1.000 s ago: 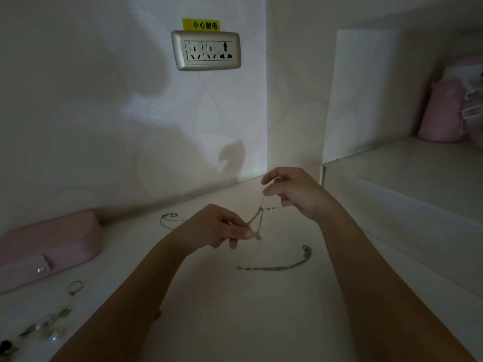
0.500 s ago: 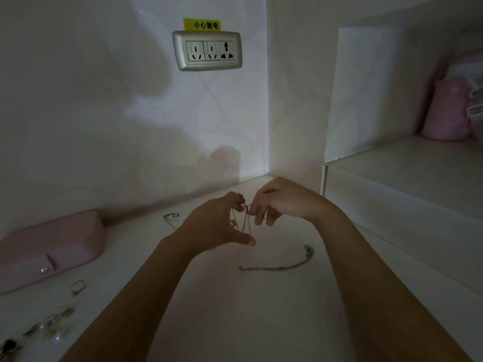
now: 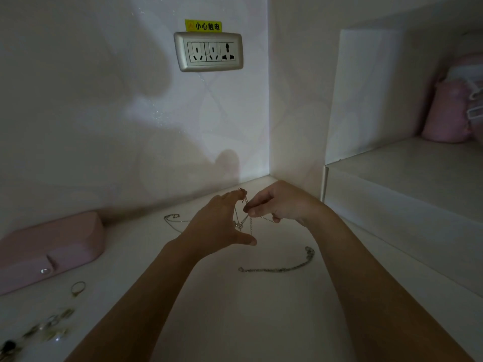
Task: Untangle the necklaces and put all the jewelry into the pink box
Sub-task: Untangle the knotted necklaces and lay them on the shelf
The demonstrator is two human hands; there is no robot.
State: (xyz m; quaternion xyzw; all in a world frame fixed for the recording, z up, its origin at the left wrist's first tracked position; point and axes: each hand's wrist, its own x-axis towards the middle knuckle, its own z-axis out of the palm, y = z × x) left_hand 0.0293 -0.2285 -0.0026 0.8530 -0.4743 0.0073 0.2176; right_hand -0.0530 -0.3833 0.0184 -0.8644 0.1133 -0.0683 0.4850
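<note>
Worked a tangle of thin necklaces in dim light, just above a white tabletop and close to the corner of the walls. Pinched one strand between thumb and fingertips of the right hand, fingers curled in around it. Held the left hand spread wide, fingers straight and thumb stretched out, with a loop of chain hooked over the raised fingertips. Let short ends of chain dangle between the two hands; could not tell whether these touched the tabletop.

Had a thicker chain lying in a shallow curve on the tabletop, near the right forearm and apart from the tangle. Had another thin chain lying flat just behind the left hand, partly hidden by it. Had the pink box at the left edge, lid closed, back against the wall, with a small round snap on its front flap. Had a ring just in front of the box and a scatter of small pieces nearer the bottom left corner, too dim to tell apart.

Showed, on the wall above, a silver socket panel under a yellow label, and on a raised shelf at the right, something soft and pink.
</note>
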